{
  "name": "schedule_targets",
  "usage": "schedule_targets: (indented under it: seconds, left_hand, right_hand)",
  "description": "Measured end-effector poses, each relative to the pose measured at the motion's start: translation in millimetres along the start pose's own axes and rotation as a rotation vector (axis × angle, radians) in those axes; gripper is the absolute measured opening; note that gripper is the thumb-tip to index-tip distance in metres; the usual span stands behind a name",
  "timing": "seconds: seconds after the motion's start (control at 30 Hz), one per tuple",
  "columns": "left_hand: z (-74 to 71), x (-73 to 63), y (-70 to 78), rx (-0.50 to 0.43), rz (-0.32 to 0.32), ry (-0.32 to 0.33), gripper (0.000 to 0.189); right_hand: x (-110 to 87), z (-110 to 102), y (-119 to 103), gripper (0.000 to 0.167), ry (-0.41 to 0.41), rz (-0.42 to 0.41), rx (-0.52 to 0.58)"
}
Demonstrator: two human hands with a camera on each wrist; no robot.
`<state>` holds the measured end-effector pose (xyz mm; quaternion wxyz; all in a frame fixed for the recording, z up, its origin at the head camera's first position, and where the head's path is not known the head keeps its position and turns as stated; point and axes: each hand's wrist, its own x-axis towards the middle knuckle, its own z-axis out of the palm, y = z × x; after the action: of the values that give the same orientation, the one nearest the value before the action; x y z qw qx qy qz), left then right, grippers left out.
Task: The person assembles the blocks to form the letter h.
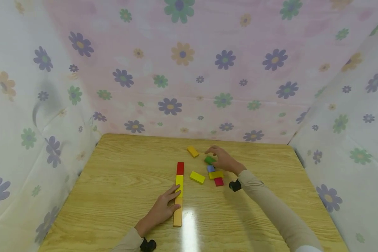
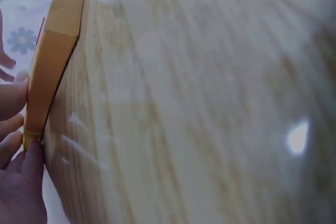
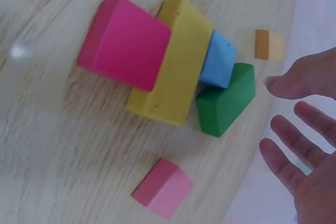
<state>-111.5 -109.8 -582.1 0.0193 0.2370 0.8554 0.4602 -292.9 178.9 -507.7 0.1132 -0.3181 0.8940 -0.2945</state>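
Right now your left hand (image 1: 160,209) rests against a straight row of blocks on the tabletop (image 1: 119,168). Its fingers are slightly apart, touching the yellow middle block (image 1: 180,180), with the thumb against the orange near block (image 1: 177,217); a red end block (image 1: 180,168) finishes the row's far end, and the three meet end to end.

Over to the right, your right hand (image 1: 223,160) hovers beside a green block (image 3: 226,100). In the right wrist view you see those fingers spread, the thumb near the green block but short of it. Just beside the green block sits a blue block (image 3: 218,60), then a long yellow block (image 3: 176,64) and a pinkish-red block (image 3: 126,45), all bunched close together; you can't tell exactly how they overlap.

A pink block (image 3: 164,189) lies apart from that bunch. Between the row and the bunch you have a loose yellow block (image 1: 197,177), and farther back a loose orange block (image 1: 193,151). Flowered cloth (image 1: 189,87) hangs behind the tabletop.
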Motion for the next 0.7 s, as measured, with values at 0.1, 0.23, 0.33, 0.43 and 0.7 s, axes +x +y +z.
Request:
schedule_targets:
  seconds: [0.1, 0.23, 0.33, 0.43, 0.7]
  left_hand:
    - [-0.7, 0.0, 0.7, -0.012, -0.013, -0.008, 0.051]
    - [-2.1, 0.2, 1.4, -0.029, -0.031, -0.026, 0.052]
    - [-2.2, 0.5, 1.3, -0.038, -0.034, -0.032, 0.052]
    - [-2.2, 0.6, 1.8, -0.040, -0.034, -0.030, 0.052]
    - [-2.5, 0.2, 0.9, -0.041, -0.030, -0.025, 0.053]
  right_hand:
    - [-2.2, 1, 5, 0.057, -0.005, -0.018, -0.019]
    - [-2.6, 4, 12, 0.067, -0.038, 0.000, -0.062]
    - [-2.7, 6, 16, 0.069, -0.058, 0.001, -0.123]
    - [-2.1, 7, 17, 0.069, -0.068, -0.014, -0.159]
    - [2.0, 11, 18, 0.066, -0.122, -0.018, -0.234]
